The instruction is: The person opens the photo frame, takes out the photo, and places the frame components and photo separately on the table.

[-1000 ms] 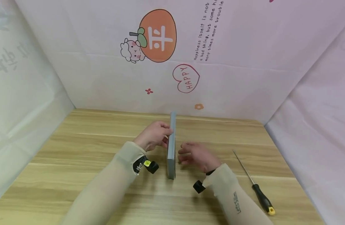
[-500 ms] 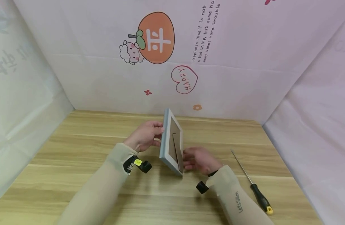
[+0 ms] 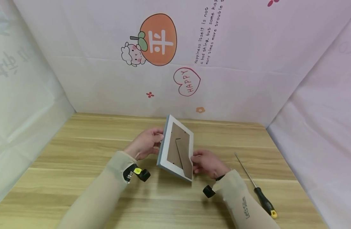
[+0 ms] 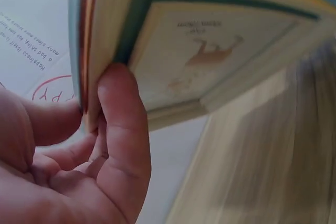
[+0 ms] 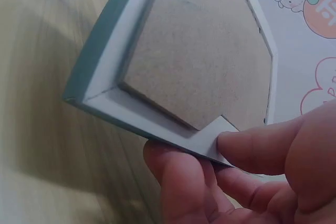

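Observation:
A picture frame with a blue outer edge is tilted above the table, its brown backing board and stand leg turned toward the head camera. My left hand grips its left edge; in the left wrist view the thumb is on the outer side and a finger curls over the front rim. On that front a picture of a brown animal shows behind the pane. My right hand pinches the right edge, thumb on the white back border and fingers underneath.
A screwdriver with a black and yellow handle lies on the wooden table, right of the right forearm. A white printed cloth stands behind the table and along both sides.
The picture frame has turned from edge-on to show its back and leans lower. My left hand has shifted slightly left with it, and my right hand has taken hold of its right edge.

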Demonstrator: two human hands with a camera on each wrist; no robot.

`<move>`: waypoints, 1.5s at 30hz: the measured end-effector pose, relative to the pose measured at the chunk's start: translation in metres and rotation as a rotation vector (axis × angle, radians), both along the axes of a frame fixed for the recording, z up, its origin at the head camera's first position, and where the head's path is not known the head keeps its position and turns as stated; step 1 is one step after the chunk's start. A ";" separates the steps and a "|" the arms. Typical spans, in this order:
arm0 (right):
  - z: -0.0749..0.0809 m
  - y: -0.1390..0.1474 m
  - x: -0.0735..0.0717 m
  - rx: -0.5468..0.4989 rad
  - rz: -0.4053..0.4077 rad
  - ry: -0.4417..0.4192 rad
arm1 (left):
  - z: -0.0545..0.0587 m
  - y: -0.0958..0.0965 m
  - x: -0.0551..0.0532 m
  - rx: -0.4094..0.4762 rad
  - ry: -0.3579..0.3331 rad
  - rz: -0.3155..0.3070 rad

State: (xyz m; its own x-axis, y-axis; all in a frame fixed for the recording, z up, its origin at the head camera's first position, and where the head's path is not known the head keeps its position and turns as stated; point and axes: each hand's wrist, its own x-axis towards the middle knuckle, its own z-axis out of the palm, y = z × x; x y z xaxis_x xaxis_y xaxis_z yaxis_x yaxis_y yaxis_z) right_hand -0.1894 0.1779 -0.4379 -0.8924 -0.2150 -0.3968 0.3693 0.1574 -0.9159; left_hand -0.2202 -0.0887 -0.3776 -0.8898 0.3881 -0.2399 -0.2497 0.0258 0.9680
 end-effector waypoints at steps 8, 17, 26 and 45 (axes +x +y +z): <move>0.004 0.006 0.002 0.066 -0.038 0.019 | -0.002 -0.005 0.005 -0.270 0.118 0.108; 0.007 0.003 0.005 0.160 -0.044 0.057 | -0.017 -0.007 0.008 -0.505 0.273 0.026; 0.009 -0.001 0.007 0.376 -0.024 0.144 | -0.037 -0.002 0.012 -0.574 0.233 -0.003; 0.001 -0.006 0.003 0.483 0.021 0.194 | -0.056 0.002 0.013 -0.736 0.282 -0.064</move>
State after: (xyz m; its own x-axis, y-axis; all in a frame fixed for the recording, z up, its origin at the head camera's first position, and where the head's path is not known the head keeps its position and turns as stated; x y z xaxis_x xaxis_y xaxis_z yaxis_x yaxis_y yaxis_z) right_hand -0.1863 0.1716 -0.4367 -0.9569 -0.0671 -0.2826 0.1918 0.5848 -0.7882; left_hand -0.2071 -0.0871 -0.4340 -0.9366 0.2698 -0.2238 0.0263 0.6906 0.7228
